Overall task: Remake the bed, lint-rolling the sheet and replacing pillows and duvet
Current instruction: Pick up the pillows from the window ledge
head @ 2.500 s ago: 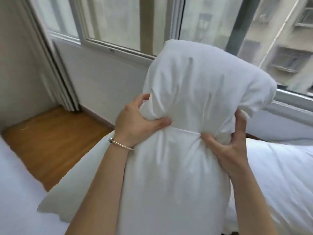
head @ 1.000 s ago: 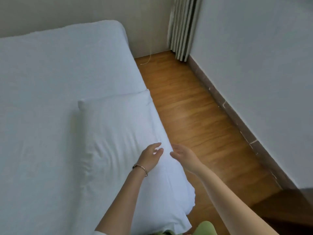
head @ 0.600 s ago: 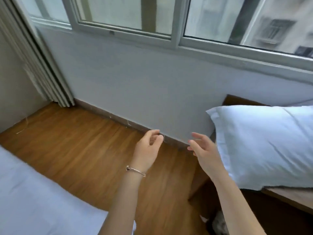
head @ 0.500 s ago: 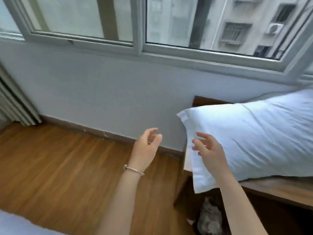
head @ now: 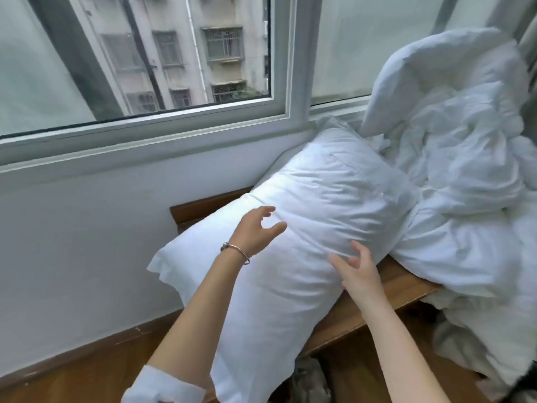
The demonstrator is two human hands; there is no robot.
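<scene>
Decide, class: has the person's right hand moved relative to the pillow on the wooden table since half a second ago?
Yes. The right hand has moved further onto the pillow, away from its end by the wall, towards the duvet.

A thin metal bangle [head: 236, 251] circles the left wrist, below a rolled pale-blue sleeve [head: 162, 386].

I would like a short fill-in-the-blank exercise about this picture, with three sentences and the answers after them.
1. The pillow lies on a wooden ____.
2. The bracelet is on the ____ wrist.
3. Right of the pillow, the crumpled ____ is piled up.
Both hands, left and right, are open at the pillow.

Missing words: table; left; duvet
</scene>
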